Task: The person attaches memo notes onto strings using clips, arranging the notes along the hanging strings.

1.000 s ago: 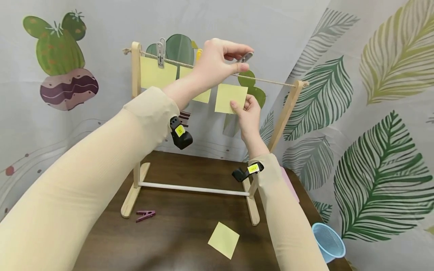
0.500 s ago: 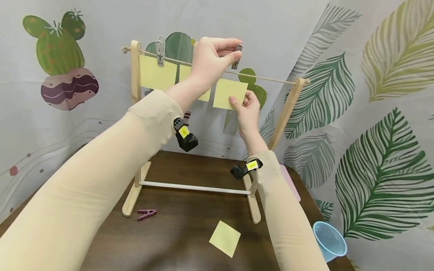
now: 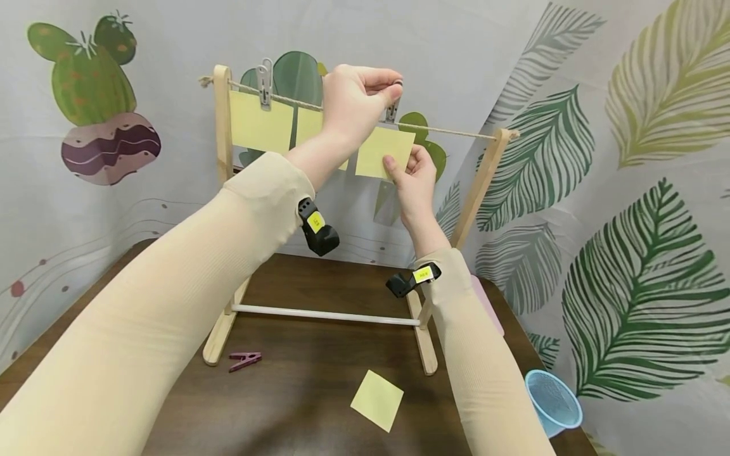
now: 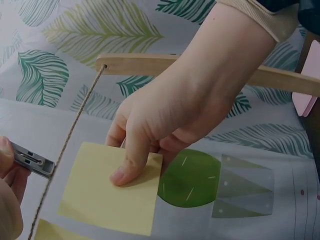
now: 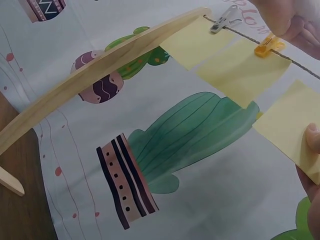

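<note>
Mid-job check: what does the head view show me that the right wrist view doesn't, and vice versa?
Head view only: the purple clip and loose note on the table, the blue basket, and the gray clip pinched in the left hand.

Right wrist view only: the orange clip on the middle note.

Both: the left hand, the right hand gripping the held note, the rope, and another gray clip.

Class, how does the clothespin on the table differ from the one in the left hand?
Colour: the loose clothespin is purple, the held clothespin grey.
Place: the loose clothespin lies on the table; the held clothespin is up by the rope.
Contact: the left hand pinches the held clothespin, while no hand touches the loose clothespin.
Shared: both are clothespins.
</note>
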A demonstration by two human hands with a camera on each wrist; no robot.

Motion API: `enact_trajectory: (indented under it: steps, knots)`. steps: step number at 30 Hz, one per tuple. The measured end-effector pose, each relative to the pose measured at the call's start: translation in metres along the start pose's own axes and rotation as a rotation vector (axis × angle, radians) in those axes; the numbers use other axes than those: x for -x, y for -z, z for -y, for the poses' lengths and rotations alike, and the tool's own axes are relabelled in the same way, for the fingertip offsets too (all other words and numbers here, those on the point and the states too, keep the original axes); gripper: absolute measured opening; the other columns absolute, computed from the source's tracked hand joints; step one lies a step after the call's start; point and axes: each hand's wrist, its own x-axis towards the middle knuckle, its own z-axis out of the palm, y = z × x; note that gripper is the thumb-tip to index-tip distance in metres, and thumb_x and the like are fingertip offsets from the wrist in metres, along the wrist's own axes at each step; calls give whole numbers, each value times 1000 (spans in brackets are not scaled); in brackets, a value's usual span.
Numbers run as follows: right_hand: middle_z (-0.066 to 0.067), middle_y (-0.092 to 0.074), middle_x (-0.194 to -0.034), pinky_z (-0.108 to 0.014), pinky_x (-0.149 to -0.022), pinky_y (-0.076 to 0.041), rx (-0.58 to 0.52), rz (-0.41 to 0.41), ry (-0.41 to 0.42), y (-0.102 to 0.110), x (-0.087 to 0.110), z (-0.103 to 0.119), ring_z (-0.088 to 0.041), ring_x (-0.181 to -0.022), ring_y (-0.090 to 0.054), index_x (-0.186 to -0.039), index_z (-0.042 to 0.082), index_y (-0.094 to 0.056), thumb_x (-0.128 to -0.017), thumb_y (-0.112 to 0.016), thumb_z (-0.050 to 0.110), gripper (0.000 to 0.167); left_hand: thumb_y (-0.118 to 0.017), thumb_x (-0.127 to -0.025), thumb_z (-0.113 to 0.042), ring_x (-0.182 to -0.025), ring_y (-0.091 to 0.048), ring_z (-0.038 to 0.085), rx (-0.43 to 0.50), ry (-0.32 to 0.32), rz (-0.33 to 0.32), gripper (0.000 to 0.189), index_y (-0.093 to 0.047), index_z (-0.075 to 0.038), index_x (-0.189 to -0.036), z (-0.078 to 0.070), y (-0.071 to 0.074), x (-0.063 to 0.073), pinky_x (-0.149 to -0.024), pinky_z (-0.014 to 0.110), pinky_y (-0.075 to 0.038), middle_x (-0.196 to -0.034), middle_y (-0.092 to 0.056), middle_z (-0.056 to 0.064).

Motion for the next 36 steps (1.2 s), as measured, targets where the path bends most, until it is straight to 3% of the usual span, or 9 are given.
enact_trajectory:
  steps: [21, 36]
  knots:
    - [2, -67, -84, -17, -70, -54, -16, 7, 16, -2, -3, 9, -7, -76, -66, -101, 6, -55, -88, -66, -5, 21, -71, -90, -20, -94, -71, 5, -36, 72, 5, 20, -77, -13, -108, 1, -1, 4, -80, 16, -52, -105, -75, 1]
    - [4, -68, -84, -18, -72, -55, -23, 14, 6, -3, -2, 10, -8, -78, -68, -102, 5, -56, -88, -67, -6, 21, -70, -92, -24, -98, -69, 4, -117, 114, 44, 24, -75, -16, -113, 3, -5, 5, -80, 16, -51, -107, -75, -2]
